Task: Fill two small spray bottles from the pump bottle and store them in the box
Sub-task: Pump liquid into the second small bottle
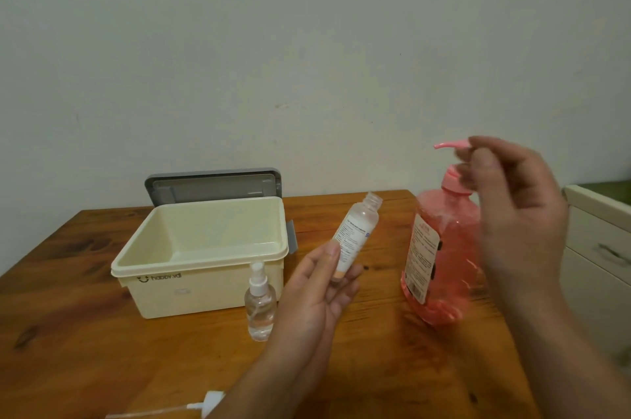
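Dim, even indoor light casts soft shadows. The right hand (pixel 512 213) is motion-blurred. The table (pixel 68 333) bows near the frame edges.

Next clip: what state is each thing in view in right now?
Box: open, looks empty.
Lid: off, standing behind the box.
Capped bottle: upright by the box, sprayer on.
Held bottle: uncapped, tilted, gripped by the left hand.
Loose sprayer: lying on the table.
Pump bottle: upright, pink liquid inside.
Right hand: at the pump head, blurred; grip unclear.
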`<act>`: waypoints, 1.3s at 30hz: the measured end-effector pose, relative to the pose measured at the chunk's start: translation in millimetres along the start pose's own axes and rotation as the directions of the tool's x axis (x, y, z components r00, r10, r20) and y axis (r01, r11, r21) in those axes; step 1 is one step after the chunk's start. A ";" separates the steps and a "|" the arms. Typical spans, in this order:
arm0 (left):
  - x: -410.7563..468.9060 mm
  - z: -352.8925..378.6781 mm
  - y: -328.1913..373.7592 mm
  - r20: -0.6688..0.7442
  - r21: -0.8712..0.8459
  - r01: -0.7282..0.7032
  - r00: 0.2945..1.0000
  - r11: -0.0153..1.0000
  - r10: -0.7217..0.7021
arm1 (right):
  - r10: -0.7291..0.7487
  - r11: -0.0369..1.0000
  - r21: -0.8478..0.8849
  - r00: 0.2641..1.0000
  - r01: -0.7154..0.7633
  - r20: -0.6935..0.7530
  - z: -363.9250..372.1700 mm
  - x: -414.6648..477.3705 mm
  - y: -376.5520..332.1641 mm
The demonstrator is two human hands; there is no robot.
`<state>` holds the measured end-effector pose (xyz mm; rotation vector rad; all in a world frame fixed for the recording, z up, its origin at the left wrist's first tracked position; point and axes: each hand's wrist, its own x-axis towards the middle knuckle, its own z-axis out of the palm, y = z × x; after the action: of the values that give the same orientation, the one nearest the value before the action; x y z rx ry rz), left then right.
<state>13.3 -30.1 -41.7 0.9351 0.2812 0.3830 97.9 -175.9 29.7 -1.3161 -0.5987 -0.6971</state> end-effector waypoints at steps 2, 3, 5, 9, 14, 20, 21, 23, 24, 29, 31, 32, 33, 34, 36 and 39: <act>1.1 2.0 -1.6 -0.008 -0.007 0.009 1.000 1.000 -0.009 | -0.001 0.999 -0.050 0.997 -0.004 -0.083 -7.2 18.3 8.8; 1.8 2.9 -2.4 -0.008 -0.008 0.012 1.000 1.000 -0.012 | 0.027 0.996 -0.076 0.994 -0.036 -0.106 -9.6 27.1 15.0; 2.7 5.0 -3.2 -0.005 -0.011 0.017 1.000 1.000 -0.017 | 0.148 0.983 -0.094 0.983 -0.159 -0.111 -11.6 43.1 24.5; 5.7 12.1 -1.9 0.012 -0.022 0.031 0.999 0.999 -0.030 | 0.492 0.863 -0.192 0.865 -0.468 0.102 -10.3 67.8 36.0; 13.1 28.3 4.1 0.047 -0.054 0.024 0.999 0.998 -0.022 | 0.636 0.766 -0.160 0.699 -0.623 0.327 -11.2 75.1 40.0; 26.1 52.3 13.2 0.097 -0.052 -0.013 0.995 0.999 0.018 | 0.673 0.724 -0.145 0.643 -0.674 0.366 -11.7 72.9 42.7; 28.0 55.8 14.4 0.101 -0.052 -0.018 0.995 0.998 0.024 | 0.677 0.721 -0.146 0.643 -0.677 0.358 -11.4 72.7 43.1; 32.1 61.6 15.3 0.104 -0.051 -0.020 0.994 0.998 0.025 | 0.685 0.710 -0.130 0.636 -0.692 0.355 -10.9 72.3 43.6; 33.8 64.3 15.0 0.104 -0.048 -0.018 0.994 0.999 0.023 | 0.688 0.703 -0.114 0.630 -0.702 0.359 -10.7 72.2 43.1; 40.1 72.0 14.9 0.102 -0.019 -0.029 0.994 0.999 0.030 | 0.693 0.684 -0.063 0.621 -0.727 0.366 -9.3 70.4 39.7; 42.4 75.0 15.9 0.110 -0.014 -0.033 0.993 0.999 0.034 | 0.688 0.695 -0.083 0.627 -0.714 0.365 -10.4 70.8 40.7; 43.6 76.3 16.8 0.113 -0.010 -0.036 0.993 0.999 0.037 | 0.685 0.700 -0.095 0.629 -0.708 0.367 -10.3 71.1 41.0; 44.8 77.5 18.1 0.117 -0.007 -0.038 0.992 0.999 0.038 | 0.685 0.700 -0.098 0.627 -0.707 0.370 -10.4 71.6 41.8; 46.0 78.8 19.0 0.121 -0.006 -0.039 0.992 0.999 0.039 | 0.689 0.695 -0.094 0.622 -0.713 0.372 -10.5 72.1 42.1; 47.9 80.9 21.1 0.127 -0.006 -0.043 0.991 0.999 0.043 | 0.693 0.689 -0.089 0.617 -0.720 0.373 -10.5 73.8 42.2; 48.7 81.3 23.6 0.130 -0.005 -0.052 0.990 0.999 0.052 | 0.663 0.727 -0.110 0.651 -0.678 0.369 -9.8 78.0 41.7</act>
<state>84.5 -55.1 20.3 0.9630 0.1376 0.3681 180.8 -190.2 58.7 -1.5172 -0.3731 0.2068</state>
